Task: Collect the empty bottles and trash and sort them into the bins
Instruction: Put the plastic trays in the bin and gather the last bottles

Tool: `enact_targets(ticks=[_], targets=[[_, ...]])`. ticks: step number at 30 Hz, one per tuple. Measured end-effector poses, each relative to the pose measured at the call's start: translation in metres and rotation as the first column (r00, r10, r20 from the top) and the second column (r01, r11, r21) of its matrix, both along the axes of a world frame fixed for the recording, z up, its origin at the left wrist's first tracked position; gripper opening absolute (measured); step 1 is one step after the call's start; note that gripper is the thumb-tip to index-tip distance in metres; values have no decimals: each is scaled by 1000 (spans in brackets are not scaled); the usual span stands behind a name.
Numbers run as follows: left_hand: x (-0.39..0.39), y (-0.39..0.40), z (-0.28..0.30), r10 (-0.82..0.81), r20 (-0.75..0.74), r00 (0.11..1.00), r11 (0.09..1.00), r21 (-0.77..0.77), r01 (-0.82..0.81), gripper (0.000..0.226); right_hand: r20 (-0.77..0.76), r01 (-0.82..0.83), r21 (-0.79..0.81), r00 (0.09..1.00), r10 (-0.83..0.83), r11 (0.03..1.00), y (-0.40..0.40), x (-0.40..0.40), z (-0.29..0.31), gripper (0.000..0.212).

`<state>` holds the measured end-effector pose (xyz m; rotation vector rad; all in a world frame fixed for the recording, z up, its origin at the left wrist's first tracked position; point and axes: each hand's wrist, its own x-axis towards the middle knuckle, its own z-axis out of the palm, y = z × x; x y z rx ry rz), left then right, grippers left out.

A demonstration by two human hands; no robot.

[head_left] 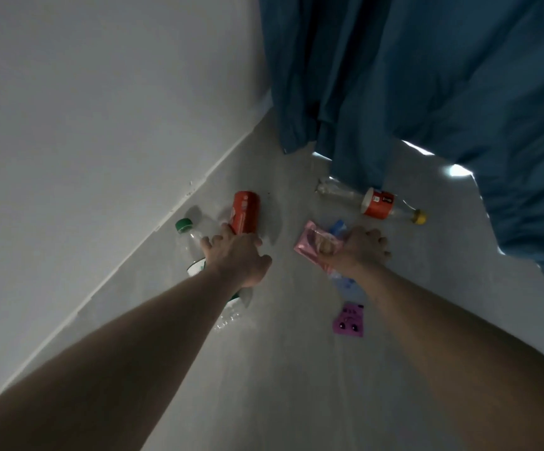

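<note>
L hand [238, 255] grips red can [244, 212], long axis pointing away twd wall; R hand [363, 247] pinches pink wrapper [313, 245]

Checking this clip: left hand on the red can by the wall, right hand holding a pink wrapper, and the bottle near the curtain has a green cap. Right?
Not quite. In the head view the bottle near the curtain has a yellow cap; the green cap is on the clear bottle by the wall. The rest holds: the left hand is on the red can, and the right hand holds the pink wrapper.
</note>
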<state>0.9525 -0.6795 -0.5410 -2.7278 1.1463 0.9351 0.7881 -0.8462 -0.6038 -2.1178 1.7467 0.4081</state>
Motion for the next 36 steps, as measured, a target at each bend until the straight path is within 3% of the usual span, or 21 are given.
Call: enact_targets(ticks=[4,7,9,11,15,19,22,24,26,28,29,33,36], targets=[[-19,6,1,-8,-43,999,1000,-25,7,43,13,-56,79,998,56,995,2,-30,4,61],[-31,14,10,50,-112,992,992,-106,-62,39,252,-6,123,967,-25,992,13,-52,25,38],[-40,25,21,74,-145,987,975,-197,-102,36,408,88,109,904,-125,990,24,-72,38,30],[-47,40,35,91,-179,980,948,-286,-140,34,462,125,109,872,-162,986,38,-92,50,31],[-60,87,59,116,-249,961,892,-400,-211,31,382,57,232,913,-144,971,76,-125,60,52],[-73,148,78,159,-313,936,861,-420,-286,33,284,-54,332,958,-45,942,122,-125,52,49],[-87,203,90,234,-368,900,797,-457,-394,39,248,-54,255,969,-11,965,124,-152,-16,59],[-100,243,94,283,-390,876,751,-478,-455,41,222,-186,151,963,151,971,124,-161,-50,72],[-117,285,98,350,-398,848,713,-473,-517,42,228,-280,209,946,232,937,159,-133,3,53],[-135,327,98,401,-424,812,676,-462,-575,42,297,-235,260,942,154,937,193,-100,80,9],[-144,348,97,428,-435,792,653,-457,-604,41,289,-246,265,943,167,932,204,-97,94,4],[-174,437,84,560,-511,652,529,-385,-756,32,248,-260,291,950,190,921,252,-99,86,45],[-186,502,72,671,-514,534,420,-329,-846,36,339,-333,320,914,221,887,321,-82,84,20]])
